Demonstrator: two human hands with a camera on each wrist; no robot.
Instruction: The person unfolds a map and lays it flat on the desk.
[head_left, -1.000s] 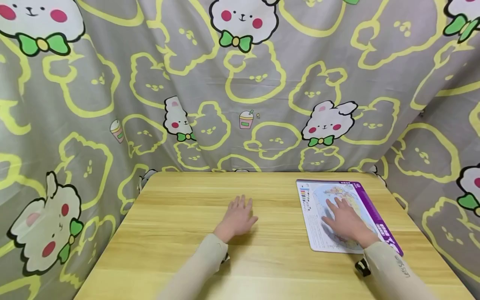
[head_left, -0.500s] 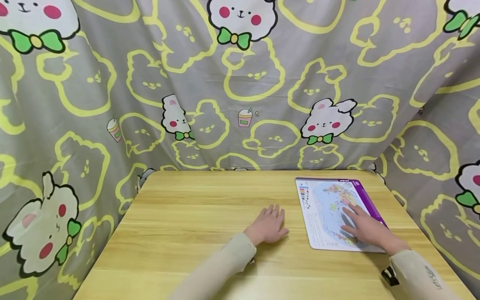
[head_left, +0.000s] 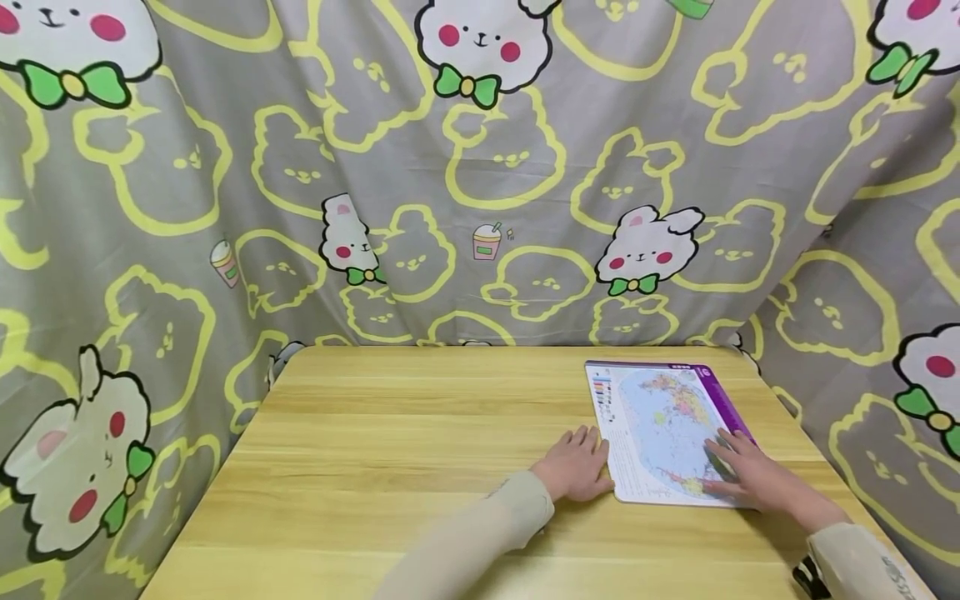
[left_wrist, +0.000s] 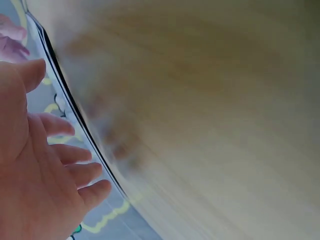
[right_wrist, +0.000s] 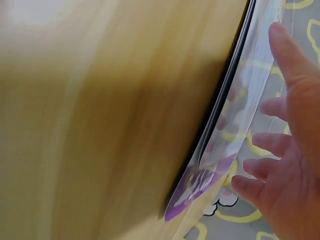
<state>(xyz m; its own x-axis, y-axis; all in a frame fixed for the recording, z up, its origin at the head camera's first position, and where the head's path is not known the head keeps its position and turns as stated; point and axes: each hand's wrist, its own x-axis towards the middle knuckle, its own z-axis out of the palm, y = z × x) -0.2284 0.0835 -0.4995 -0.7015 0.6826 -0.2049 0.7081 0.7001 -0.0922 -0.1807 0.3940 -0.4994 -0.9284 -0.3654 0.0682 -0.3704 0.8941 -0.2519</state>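
A flat, thin board with a printed world map [head_left: 660, 433] and a purple border lies on the right half of the table. Its dark layered edge and purple corner [right_wrist: 195, 187] show side-on in the right wrist view. Beside its left edge is my left hand [head_left: 576, 467], fingers extended and fingertips right at the edge. Over the lower right part of the map and the purple border lies my right hand [head_left: 761, 477], fingers spread, covering some of the print. In the wrist views the left palm [left_wrist: 40, 170] and right palm [right_wrist: 295, 165] face the board with fingers uncurled.
The light wooden table [head_left: 390, 417] extends left of the board. Behind it and at both sides hangs a grey curtain [head_left: 420, 175] with cartoon bears and rabbits. Light sleeves cover both forearms, and a dark strap [head_left: 810, 577] shows at the right wrist.
My left hand has moved right across the table to the board's left edge. My right hand has shifted from the map's middle toward its right side. The board stays about where it was.
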